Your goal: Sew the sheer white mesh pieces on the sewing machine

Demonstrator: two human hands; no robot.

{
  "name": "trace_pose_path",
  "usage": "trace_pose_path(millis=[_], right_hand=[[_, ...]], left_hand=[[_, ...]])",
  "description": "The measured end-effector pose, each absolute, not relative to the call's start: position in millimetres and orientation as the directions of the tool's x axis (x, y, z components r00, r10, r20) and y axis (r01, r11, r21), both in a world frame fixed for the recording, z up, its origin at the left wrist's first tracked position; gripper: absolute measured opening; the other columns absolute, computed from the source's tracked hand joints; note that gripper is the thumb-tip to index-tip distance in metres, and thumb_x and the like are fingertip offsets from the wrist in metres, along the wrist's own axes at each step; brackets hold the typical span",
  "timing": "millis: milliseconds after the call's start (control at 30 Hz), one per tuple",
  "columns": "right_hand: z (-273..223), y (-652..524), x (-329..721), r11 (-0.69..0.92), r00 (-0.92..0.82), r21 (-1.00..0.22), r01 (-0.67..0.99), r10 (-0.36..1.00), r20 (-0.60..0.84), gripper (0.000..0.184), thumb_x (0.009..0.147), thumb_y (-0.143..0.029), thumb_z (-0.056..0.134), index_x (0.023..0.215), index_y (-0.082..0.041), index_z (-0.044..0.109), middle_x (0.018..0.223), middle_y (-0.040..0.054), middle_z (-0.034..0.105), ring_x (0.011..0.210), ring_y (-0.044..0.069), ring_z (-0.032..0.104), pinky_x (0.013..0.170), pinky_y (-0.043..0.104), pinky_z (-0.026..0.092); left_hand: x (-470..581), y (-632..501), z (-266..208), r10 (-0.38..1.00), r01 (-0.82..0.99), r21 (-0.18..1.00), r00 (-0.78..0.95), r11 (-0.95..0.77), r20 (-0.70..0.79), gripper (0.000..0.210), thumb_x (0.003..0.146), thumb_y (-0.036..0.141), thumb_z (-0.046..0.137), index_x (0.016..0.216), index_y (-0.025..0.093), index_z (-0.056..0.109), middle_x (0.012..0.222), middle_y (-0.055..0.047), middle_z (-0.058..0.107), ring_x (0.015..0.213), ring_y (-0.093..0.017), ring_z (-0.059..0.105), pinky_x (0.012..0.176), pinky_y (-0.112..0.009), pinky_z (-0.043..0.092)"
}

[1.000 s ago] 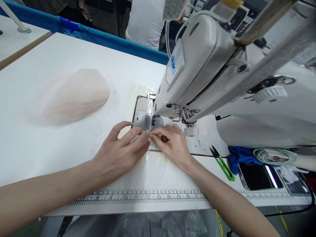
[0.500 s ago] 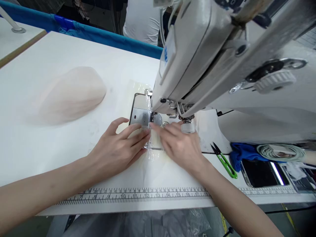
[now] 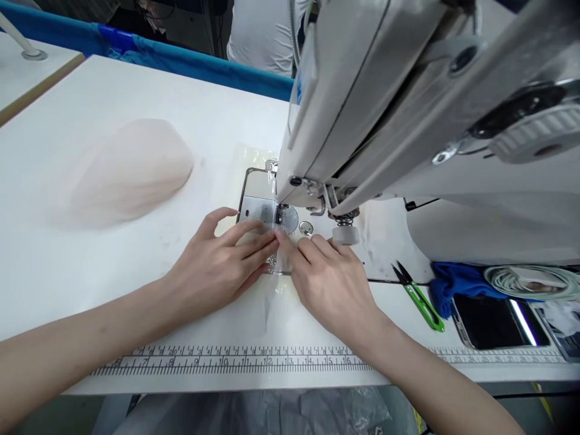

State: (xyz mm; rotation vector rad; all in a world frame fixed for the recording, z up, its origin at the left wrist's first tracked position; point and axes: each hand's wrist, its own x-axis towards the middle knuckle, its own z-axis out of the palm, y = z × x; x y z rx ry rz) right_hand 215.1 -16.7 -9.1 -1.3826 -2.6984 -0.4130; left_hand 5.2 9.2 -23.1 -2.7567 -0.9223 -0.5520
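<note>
My left hand (image 3: 222, 257) lies flat beside the needle area of a sewing machine (image 3: 348, 103), its fingers spread and the tips resting on a strip of clear plastic film (image 3: 274, 263). The film runs under the presser foot (image 3: 280, 212) and across the metal needle plate (image 3: 259, 208). From the other side my right hand (image 3: 328, 275) is closed at the film's edge, index finger stretched toward the presser foot and the other fingers curled. Its thumb is hidden. The two index and middle fingertips nearly meet just in front of the foot.
Green-handled thread snips (image 3: 421, 299) lie to the right, near a blue cloth (image 3: 446, 287), a phone (image 3: 501, 321) and a coiled cable (image 3: 530, 281). A ruler tape (image 3: 226, 360) runs along the table's front edge. A person in a white shirt (image 3: 260, 36) is behind the table.
The view has shifted slightly, so the machine and the things at the right appear farther right. My fingertips have come closer together at the film, and my right fingers look more curled.
</note>
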Motion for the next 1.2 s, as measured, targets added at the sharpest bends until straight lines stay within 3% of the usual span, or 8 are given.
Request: trace_pose_path(millis=[233, 800, 1200], right_hand=[[-17, -15, 216, 0.525, -0.573, 0.241, 0.816, 0.789, 0.222, 0.045, 0.085, -0.004, 0.047, 0.127, -0.01, 0.061, 0.084, 0.0064, 0.07, 0.084, 0.022, 0.056, 0.066, 0.035, 0.031], [-21, -6, 222, 0.513, -0.581, 0.298, 0.805, 0.781, 0.228, 0.044, 0.089, -0.006, 0.044, 0.129, -0.012, 0.059, 0.089, 0.01, 0.069, 0.092, 0.022, 0.055, 0.074, 0.034, 0.037], [-20, -4, 223, 0.507, -0.563, 0.281, 0.815, 0.806, 0.18, 0.048, 0.087, -0.004, 0.045, 0.133, -0.013, 0.056, 0.085, 0.0092, 0.069, 0.09, 0.023, 0.055, 0.076, 0.034, 0.04]], left_hand=[[7, 7, -21, 0.568, 0.646, -0.095, 0.723, -0.757, 0.392, 0.033, 0.1, 0.029, 0.047, 0.13, 0.022, 0.056, 0.123, -0.003, 0.068, 0.117, -0.025, 0.06, 0.101, -0.047, 0.031], [13, 11, -23, 0.59, 0.683, -0.106, 0.69, -0.723, 0.418, 0.033, 0.101, 0.032, 0.044, 0.128, 0.021, 0.059, 0.124, -0.004, 0.067, 0.113, -0.023, 0.061, 0.101, -0.045, 0.032], [11, 16, -24, 0.616, 0.676, -0.007, 0.675, -0.736, 0.405, 0.032, 0.1, 0.033, 0.046, 0.127, 0.023, 0.06, 0.125, -0.005, 0.067, 0.112, -0.023, 0.062, 0.104, -0.047, 0.032]])
